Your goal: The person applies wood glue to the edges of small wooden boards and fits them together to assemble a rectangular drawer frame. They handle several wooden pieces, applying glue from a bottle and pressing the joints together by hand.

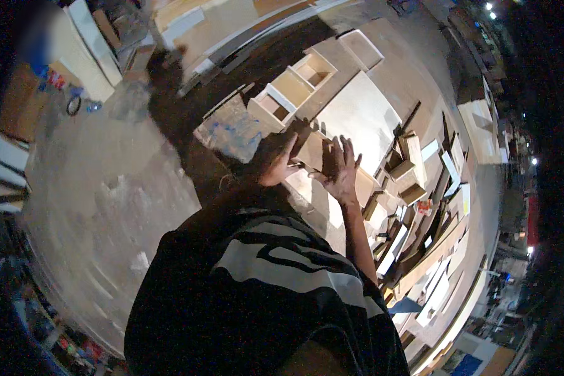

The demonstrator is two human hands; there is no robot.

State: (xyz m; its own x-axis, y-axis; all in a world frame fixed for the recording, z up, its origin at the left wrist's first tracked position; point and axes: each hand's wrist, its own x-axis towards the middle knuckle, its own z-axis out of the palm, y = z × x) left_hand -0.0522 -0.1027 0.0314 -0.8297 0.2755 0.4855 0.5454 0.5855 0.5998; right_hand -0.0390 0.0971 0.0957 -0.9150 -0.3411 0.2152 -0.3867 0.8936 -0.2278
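Observation:
My left hand [279,168] is beside the left edge of a small brown wooden piece [311,151], its thumb and finger apart. On the other side of that piece, my right hand [341,173] has its fingers spread, with the fingertips toward a large pale board [361,116]. Whether either hand touches the brown piece cannot be made out. Beyond my left hand stand open box-like wooden frames [291,88] with pale edges. A worn panel with blue smears [232,130] lies to the left of them.
Offcuts and wooden strips [413,250] are heaped to the right of my right arm. Small wooden blocks [411,178] sit nearer the pale board. Long boards [94,47] lean at the far left, near a dark ring [73,105] on the concrete floor [106,207].

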